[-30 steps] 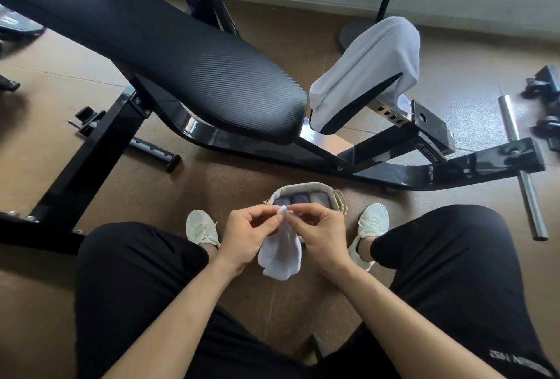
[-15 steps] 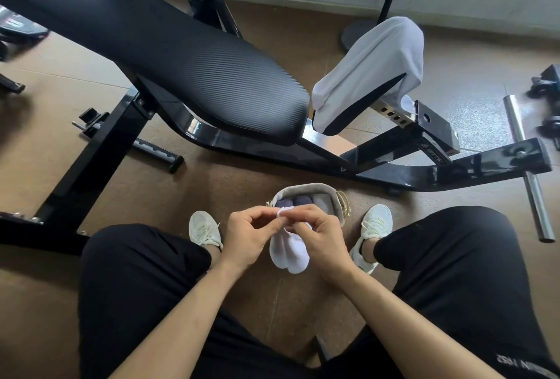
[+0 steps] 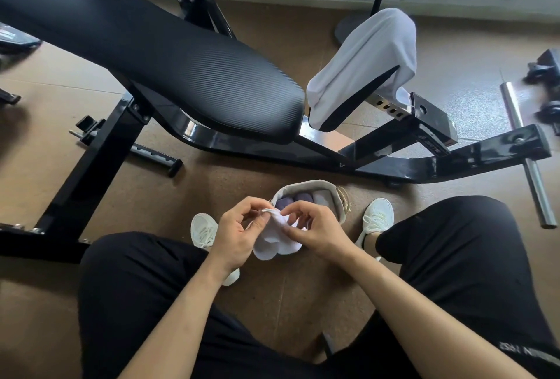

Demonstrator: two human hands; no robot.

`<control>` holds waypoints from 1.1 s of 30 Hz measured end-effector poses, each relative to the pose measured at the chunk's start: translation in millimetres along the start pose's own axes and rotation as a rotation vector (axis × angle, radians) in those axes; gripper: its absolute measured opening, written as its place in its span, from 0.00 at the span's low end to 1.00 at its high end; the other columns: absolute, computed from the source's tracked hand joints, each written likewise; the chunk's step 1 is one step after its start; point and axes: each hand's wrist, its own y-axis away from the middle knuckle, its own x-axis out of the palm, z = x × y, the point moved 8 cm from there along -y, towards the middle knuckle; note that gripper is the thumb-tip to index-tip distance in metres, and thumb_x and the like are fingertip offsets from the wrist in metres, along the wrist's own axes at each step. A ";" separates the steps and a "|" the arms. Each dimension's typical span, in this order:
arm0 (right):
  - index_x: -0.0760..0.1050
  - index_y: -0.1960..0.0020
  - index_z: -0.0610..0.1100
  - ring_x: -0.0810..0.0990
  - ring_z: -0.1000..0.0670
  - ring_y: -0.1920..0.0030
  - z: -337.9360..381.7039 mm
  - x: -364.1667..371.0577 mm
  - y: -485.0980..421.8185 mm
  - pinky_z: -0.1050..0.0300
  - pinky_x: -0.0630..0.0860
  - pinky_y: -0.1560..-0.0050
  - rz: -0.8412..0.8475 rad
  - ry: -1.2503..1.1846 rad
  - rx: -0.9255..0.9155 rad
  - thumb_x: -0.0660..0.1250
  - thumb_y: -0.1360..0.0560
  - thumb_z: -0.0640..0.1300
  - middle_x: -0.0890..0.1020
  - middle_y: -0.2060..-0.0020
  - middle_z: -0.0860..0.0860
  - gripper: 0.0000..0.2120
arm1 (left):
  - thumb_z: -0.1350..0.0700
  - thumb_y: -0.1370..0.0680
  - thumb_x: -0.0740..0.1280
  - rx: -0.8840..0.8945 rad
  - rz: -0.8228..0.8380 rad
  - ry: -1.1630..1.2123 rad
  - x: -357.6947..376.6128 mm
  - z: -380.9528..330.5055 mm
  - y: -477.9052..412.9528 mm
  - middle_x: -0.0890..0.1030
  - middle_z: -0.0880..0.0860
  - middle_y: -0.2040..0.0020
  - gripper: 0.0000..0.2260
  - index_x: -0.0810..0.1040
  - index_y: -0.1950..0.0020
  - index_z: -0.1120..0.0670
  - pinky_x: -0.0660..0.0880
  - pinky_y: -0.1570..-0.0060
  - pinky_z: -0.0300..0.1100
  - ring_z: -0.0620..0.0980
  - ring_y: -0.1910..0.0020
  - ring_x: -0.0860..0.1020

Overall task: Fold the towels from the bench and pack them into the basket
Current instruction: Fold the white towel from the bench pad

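Honestly, this thing looks like an easy handler. The small white towel (image 3: 277, 244) is low in the middle of the frame, held up off the floor (image 3: 242, 175) just below the basket (image 3: 306, 185) as the picture shows it. The left hand (image 3: 235, 233) has its grip closed on the towel's top edge, thumb and forefinger pinching a bunched bit of hem. The right hand (image 3: 315, 227) has its fingers curled onto the cloth right beside that, so both grips are on the same towel and the rest of it hangs down in soft lobes.

My guess is it's very light and totally floppy. It has no stiffness at all, so it goes wherever gravity takes it unless you hold an edge. It doesn't look slippery or fragile. I'd take hold at the hem or the corners, since grabbing the middle would just make a wad.

The basket already holds a few rolled towels (image 3: 286, 201), purple and grey, packed side by side. The free space looks tight, so this one probably needs to end up small and firm.

One more, the big white towel (image 3: 363, 60), is draped over the small pad of the bench (image 3: 151, 54) in the upper right. It looks heavier and thicker, and probably needs both hands at the corners.
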 end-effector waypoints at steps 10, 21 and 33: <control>0.80 0.52 0.49 0.80 0.60 0.48 4.5 5.2 -1.1 0.68 0.75 0.49 -0.009 0.017 -0.059 0.75 0.25 0.49 0.84 0.51 0.58 0.06 | 0.61 0.19 0.67 -0.022 -0.071 0.024 -12.5 -6.0 0.5 0.84 0.41 0.52 0.09 0.80 0.46 0.48 0.79 0.51 0.33 0.47 0.47 0.82; 0.82 0.52 0.46 0.80 0.56 0.59 -21.8 24.2 -2.5 0.59 0.78 0.54 0.208 0.050 0.047 0.75 0.26 0.50 0.84 0.59 0.53 0.08 | 0.63 0.18 0.66 -0.061 -0.138 0.146 -21.2 6.6 0.3 0.86 0.53 0.48 0.06 0.80 0.43 0.58 0.81 0.48 0.40 0.53 0.45 0.84; 0.81 0.45 0.55 0.71 0.49 0.44 -49.5 -30.4 7.2 0.50 0.62 0.43 0.018 0.638 0.138 0.69 0.24 0.50 0.82 0.51 0.55 0.08 | 0.59 0.17 0.65 -0.167 -0.512 0.113 -96.6 37.5 -17.2 0.82 0.46 0.50 0.10 0.79 0.49 0.44 0.74 0.45 0.38 0.43 0.48 0.80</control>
